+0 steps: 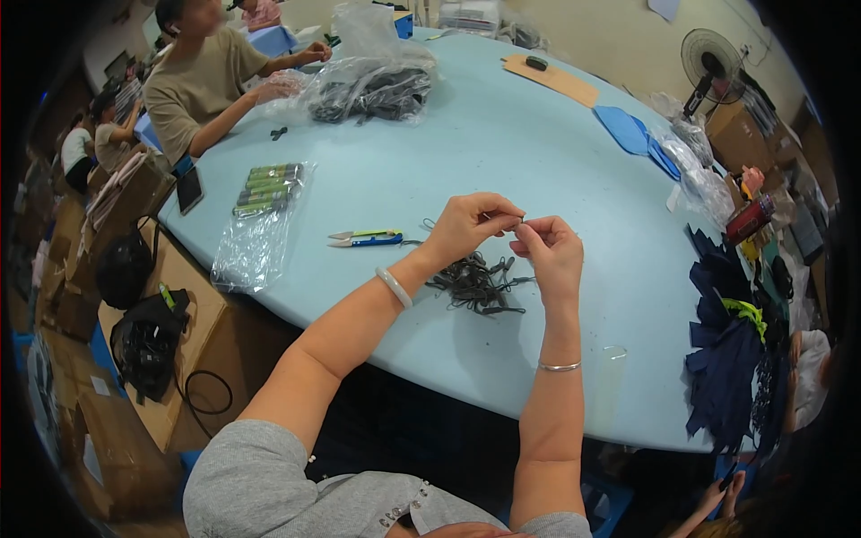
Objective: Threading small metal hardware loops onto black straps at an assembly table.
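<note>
My left hand (468,226) and my right hand (551,248) meet fingertip to fingertip above the table. Both are closed in a pinch; a tiny dark bit shows between them, too small to name. Below and beside them lies a tangled heap of dark looped cords (473,283), partly hidden by my left hand. Thread snips (369,238) with yellow and blue handles rest to the left of the heap, blades pointing left. A thin dark loop lies close behind my left wrist.
A plastic bag with green-and-dark packs (269,190) lies at left, near a phone (189,190). Across the table a person (199,76) handles a clear bag of black items (372,94). Navy fabric pieces (717,327) cover the right edge. Blue pieces (623,130) and cardboard (549,79) lie farther back.
</note>
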A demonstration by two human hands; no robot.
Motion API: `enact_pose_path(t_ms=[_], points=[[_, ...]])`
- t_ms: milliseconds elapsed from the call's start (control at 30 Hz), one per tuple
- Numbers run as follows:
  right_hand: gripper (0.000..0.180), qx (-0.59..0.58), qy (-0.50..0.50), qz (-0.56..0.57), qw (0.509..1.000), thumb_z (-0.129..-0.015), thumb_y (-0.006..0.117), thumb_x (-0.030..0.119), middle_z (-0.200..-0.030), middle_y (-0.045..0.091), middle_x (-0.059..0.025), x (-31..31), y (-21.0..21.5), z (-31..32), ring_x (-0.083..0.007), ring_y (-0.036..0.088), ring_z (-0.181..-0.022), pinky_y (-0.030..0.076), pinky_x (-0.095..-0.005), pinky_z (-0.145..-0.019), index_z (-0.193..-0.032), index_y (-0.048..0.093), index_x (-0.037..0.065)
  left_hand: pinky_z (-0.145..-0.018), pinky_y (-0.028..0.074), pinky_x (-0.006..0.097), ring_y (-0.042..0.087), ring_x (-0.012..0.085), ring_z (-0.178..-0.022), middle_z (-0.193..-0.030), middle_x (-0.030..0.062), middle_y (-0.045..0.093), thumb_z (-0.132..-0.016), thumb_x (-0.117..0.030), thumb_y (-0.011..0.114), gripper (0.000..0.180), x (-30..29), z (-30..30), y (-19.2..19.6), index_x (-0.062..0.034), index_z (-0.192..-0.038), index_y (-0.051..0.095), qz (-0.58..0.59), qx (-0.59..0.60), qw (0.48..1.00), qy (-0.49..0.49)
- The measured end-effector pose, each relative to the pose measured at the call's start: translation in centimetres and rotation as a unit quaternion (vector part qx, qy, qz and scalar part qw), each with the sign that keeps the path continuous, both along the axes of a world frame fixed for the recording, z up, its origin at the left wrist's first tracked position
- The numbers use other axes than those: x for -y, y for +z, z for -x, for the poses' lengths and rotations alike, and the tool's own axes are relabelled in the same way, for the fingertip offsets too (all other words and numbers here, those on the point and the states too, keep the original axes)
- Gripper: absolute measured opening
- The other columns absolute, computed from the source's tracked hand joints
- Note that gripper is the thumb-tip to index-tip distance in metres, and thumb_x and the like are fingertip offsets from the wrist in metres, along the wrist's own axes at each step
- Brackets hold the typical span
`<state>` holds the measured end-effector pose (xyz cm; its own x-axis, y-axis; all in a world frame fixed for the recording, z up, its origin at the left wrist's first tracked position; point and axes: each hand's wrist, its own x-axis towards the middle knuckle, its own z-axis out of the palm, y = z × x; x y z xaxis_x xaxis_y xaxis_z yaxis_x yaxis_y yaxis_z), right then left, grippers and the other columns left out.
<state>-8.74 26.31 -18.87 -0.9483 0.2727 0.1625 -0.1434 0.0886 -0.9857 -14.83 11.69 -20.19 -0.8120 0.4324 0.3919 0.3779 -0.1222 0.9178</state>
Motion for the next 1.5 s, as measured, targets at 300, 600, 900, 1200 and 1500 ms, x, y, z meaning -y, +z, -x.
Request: enact_pose_path(t_ms=[300, 600, 900, 1200, 1500], points=[[0.018, -0.018, 0.046, 0.154, 0.987, -0.085, 0.066, 0.011, -0.08, 0.066, -0.0091, 0.0, 0.2, 0.1, -0.013, 0.065, -0.068, 0.055, -0.0244, -0.064, -0.096, 0.059, -0.001, -0.071, 0.053, 0.023, 0.062, 0.0114, -0.085, -0.1, 0.0055, 0.064, -0.087, -0.005, 0.061, 0.023, -0.3, 0.3, -0.8, -0.005, -0.11, 0.063, -0.061, -0.052, 0.995, -0.065], [0.021, 0.028, 0.06, 0.173, 0.983, -0.088, 0.066, 0.023, -0.079, 0.063, -0.0034, -0.7, 0.7, -0.1, -0.0099, 0.061, -0.073, 0.052, -0.0239, -0.064, -0.088, 0.061, 0.003, -0.073, 0.052, 0.024, 0.061, 0.0112, -0.085, -0.096, 0.0057, 0.063, -0.085, -0.003, 0.062, 0.031, 0.4, 0.4, -0.2, -0.0078, -0.116, 0.063, 0.012, -0.131, 0.991, -0.029], [0.018, -0.009, 0.004, 0.154, 0.988, -0.087, 0.066, 0.021, -0.074, 0.06, 0.0009, -1.3, 0.0, 0.2, -0.0049, 0.051, -0.067, 0.042, -0.0199, -0.06, -0.08, 0.063, 0.004, -0.068, 0.053, 0.022, 0.064, 0.0108, -0.076, -0.086, 0.0057, 0.067, -0.081, -0.003, 0.067, 0.037, 0.1, -0.4, 0.3, -0.0061, -0.117, 0.062, 0.035, -0.043, 0.997, -0.046], [0.02, -0.107, -0.117, 0.088, 0.983, -0.088, 0.064, 0.018, -0.074, 0.056, 0.0019, -0.4, -0.7, 0.8, -0.0055, 0.046, -0.066, 0.038, -0.0196, -0.061, -0.078, 0.058, 0.002, -0.067, 0.052, 0.022, 0.063, 0.01, -0.074, -0.086, 0.0058, 0.065, -0.082, -0.003, 0.066, 0.027, -0.1, 0.2, -0.4, -0.0036, -0.109, 0.066, 0.114, -0.095, 0.988, -0.048], [0.022, -0.162, -0.148, -0.005, 0.976, -0.09, 0.062, 0.02, -0.074, 0.053, 0.0015, 0.0, -0.9, 0.7, -0.0063, 0.039, -0.064, 0.034, -0.0212, -0.055, -0.079, 0.056, 0.002, -0.062, 0.05, 0.023, 0.061, 0.01, -0.071, -0.086, 0.0062, 0.061, -0.087, -0.007, 0.059, 0.011, -0.9, -0.3, -0.7, 0.001, -0.093, 0.061, 0.042, 0.048, 0.994, -0.093]])
